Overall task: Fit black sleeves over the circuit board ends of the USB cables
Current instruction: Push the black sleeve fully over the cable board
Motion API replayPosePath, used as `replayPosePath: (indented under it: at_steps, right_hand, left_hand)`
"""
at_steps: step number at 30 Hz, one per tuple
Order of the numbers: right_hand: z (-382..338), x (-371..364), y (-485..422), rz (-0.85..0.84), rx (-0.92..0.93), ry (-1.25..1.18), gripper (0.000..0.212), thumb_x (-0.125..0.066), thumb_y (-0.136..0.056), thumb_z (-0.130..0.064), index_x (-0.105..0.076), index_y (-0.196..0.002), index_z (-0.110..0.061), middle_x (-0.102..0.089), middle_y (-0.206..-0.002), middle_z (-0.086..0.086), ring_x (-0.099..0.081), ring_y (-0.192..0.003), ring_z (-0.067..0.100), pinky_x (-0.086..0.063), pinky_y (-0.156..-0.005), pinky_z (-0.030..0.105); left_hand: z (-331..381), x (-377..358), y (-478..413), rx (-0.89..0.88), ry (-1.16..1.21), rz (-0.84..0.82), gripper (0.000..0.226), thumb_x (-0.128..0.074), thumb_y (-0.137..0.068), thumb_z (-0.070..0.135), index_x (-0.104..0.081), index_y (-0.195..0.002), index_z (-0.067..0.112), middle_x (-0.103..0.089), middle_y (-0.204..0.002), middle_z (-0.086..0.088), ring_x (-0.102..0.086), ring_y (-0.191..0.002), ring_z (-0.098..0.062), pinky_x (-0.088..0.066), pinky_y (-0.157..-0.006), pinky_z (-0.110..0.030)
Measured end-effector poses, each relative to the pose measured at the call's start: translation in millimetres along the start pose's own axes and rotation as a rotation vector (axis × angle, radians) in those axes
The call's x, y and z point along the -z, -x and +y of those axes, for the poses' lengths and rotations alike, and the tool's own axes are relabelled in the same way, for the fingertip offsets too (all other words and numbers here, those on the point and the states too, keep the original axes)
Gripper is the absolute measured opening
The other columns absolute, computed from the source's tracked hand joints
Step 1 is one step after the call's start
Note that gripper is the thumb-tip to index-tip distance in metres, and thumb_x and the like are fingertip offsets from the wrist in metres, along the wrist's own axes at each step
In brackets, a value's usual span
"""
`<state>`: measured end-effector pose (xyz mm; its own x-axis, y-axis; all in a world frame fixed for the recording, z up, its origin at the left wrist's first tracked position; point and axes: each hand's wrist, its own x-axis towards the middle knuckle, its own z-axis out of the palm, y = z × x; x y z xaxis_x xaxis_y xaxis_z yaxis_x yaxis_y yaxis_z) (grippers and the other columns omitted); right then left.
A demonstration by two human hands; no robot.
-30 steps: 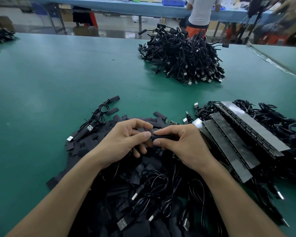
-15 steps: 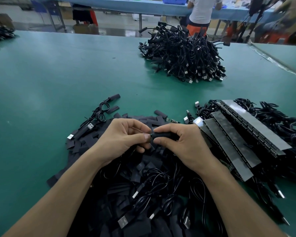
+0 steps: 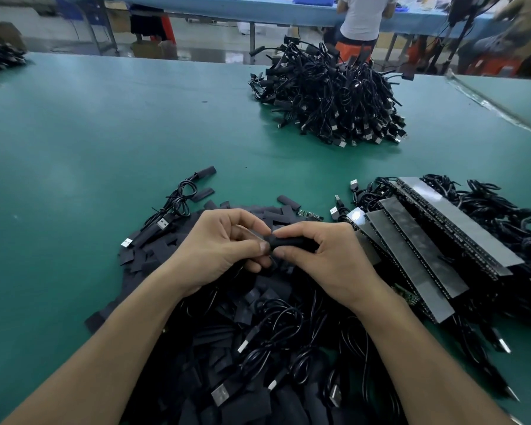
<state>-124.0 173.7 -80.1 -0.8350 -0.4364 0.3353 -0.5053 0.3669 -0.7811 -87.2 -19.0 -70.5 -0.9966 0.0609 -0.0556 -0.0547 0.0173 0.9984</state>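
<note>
Matt black sleeve [image 3: 292, 243], smooth matt green table [image 3: 105, 142], glossy strips [image 3: 411, 259], shiny metal plugs [image 3: 337, 212]

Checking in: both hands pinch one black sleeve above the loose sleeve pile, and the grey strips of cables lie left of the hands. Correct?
No. In the head view the grey strips lie to the right of the hands, beside the right hand. The left hand and right hand do both pinch the black sleeve above the sleeve pile.

Bare green table [image 3: 89, 142] leftward
</note>
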Motion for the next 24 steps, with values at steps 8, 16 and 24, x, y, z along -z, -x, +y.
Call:
replayPosePath:
  at_steps: [8,16,24]
  right_hand:
    - [-2.8,0.9,-0.8,0.299,-0.09,-0.058,0.024,-0.088,-0.072,-0.02,-0.075,-0.091,-0.026,-0.072,-0.076,-0.014,-0.068,-0.07,0.001,-0.056,-0.07,0.019]
    - [-1.0,-1.8,0.2,0.17,-0.139,-0.182,0.031,-0.086,-0.074,-0.015,-0.074,-0.096,-0.032,-0.075,-0.08,-0.013,-0.071,-0.075,0.004,-0.056,-0.075,0.021]
    - [-8.5,3.2,-2.9,0.217,-0.207,-0.426,0.015,-0.076,-0.083,-0.004,-0.064,-0.083,-0.013,-0.072,-0.067,0.004,-0.069,-0.059,0.013,-0.052,-0.057,0.019]
  left_hand:
    - [1.9,-0.4,-0.2,0.033,0.101,0.054,0.013,-0.068,-0.086,-0.008,-0.062,-0.088,0.003,-0.072,-0.072,-0.02,-0.073,-0.063,-0.023,-0.056,-0.054,-0.022]
    - [3.2,-1.6,0.9,0.047,0.121,0.069,0.012,-0.068,-0.086,-0.007,-0.06,-0.087,0.002,-0.071,-0.072,-0.02,-0.073,-0.064,-0.024,-0.057,-0.056,-0.022]
    - [10.3,-1.5,2.3,-0.02,0.095,0.028,0.021,-0.078,-0.077,0.008,-0.062,-0.091,0.006,-0.072,-0.071,-0.013,-0.074,-0.069,-0.024,-0.057,-0.058,-0.024]
